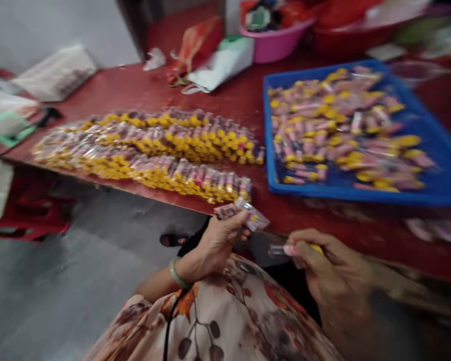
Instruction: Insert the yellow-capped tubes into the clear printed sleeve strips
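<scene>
Near the table's front edge, my left hand [223,235] is closed on small printed plastic wrappers [256,218], pinched under the thumb. To its right my right hand [334,271], partly blurred, grips a small tube [290,250] with a clear end, a pink middle and a yellow end; its clear end points left toward the wrappers. The tube and the wrappers are apart. Just beyond my left hand lie long stacked rows of wrapped tubes [195,145], yellow ends facing me. Many loose pink-and-yellow tubes [323,120] lie jumbled in a blue tray [267,135] at the right.
The red table [108,90] carries a white bag [225,62], a red bag [201,42] and a pink basin [278,42] at the back. Plastic bags [7,108] sit at the left end. A red stool [33,215] stands on the grey floor.
</scene>
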A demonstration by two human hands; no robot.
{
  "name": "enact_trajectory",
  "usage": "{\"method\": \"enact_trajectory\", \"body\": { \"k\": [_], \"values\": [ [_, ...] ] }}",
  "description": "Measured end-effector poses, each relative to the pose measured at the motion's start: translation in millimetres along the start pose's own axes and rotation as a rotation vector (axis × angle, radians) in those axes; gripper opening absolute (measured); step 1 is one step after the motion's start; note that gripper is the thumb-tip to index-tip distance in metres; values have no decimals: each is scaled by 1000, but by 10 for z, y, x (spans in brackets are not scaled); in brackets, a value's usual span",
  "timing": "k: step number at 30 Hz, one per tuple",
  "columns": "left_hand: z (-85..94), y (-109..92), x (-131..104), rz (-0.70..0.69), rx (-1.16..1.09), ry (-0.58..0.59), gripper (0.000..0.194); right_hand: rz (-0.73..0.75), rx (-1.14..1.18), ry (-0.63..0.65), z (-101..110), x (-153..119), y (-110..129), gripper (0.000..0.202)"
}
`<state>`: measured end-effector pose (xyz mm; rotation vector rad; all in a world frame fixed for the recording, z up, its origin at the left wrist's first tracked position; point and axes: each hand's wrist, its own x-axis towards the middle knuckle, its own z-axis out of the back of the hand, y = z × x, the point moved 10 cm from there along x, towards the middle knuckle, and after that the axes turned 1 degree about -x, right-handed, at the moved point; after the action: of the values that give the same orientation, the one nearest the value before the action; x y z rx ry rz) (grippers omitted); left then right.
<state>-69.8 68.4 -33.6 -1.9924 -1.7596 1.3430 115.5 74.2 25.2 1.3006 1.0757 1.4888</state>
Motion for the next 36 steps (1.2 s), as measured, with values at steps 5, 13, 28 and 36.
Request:
{"method": "enact_trajectory", "body": {
  "k": [5, 13, 28, 36],
  "values": [
    [-80, 224, 106, 143, -21, 30, 28, 5, 15, -216, 183, 5, 44, 9],
    [-187, 396, 98, 277, -76, 8, 30, 312, -101, -321, 269, -43, 319, 18],
    [-277, 443, 57, 315, -68, 15, 28, 647, -656, -289, 40, -225, 671, 34],
    [-251, 402, 98, 245, -21, 37, 32, 603, -573, -336, 57, -267, 587, 29]
  ]
}}
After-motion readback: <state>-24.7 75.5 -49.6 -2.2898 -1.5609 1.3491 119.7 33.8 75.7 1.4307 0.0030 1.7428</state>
